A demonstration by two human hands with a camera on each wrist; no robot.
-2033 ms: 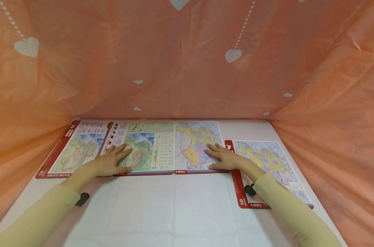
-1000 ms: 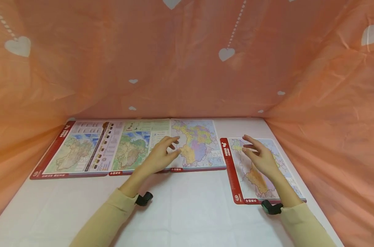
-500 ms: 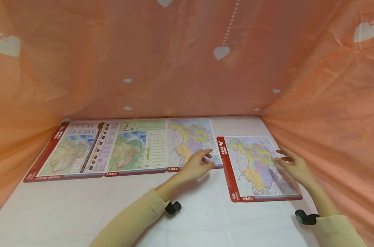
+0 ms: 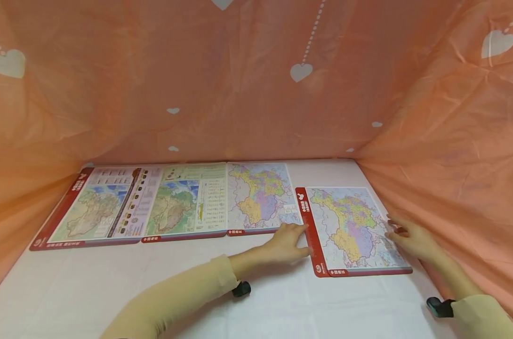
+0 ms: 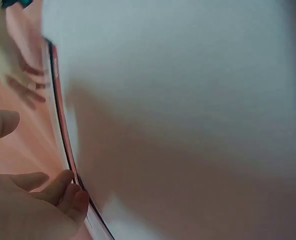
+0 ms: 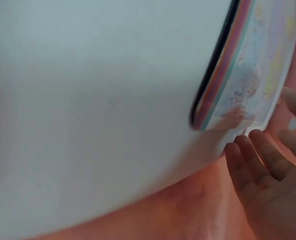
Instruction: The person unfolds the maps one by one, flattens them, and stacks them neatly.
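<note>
While both hands flank it, the separate map board [image 4: 349,230] lies flat on the white table [image 4: 155,292], touched on two sides.
Left hand [image 4: 288,245], fingers straight and together, presses against the board's red left edge at nine o'clock; right hand [image 4: 413,240], fingers relaxed and slightly spread, rests at the board's right edge at three o'clock, nothing gripped by either. At ten o'clock from the board, just beside it, sits a row of three map boards [image 4: 167,202] along the table's far side. Orange heart-print curtain [image 4: 256,80] hangs behind and to both sides.
</note>
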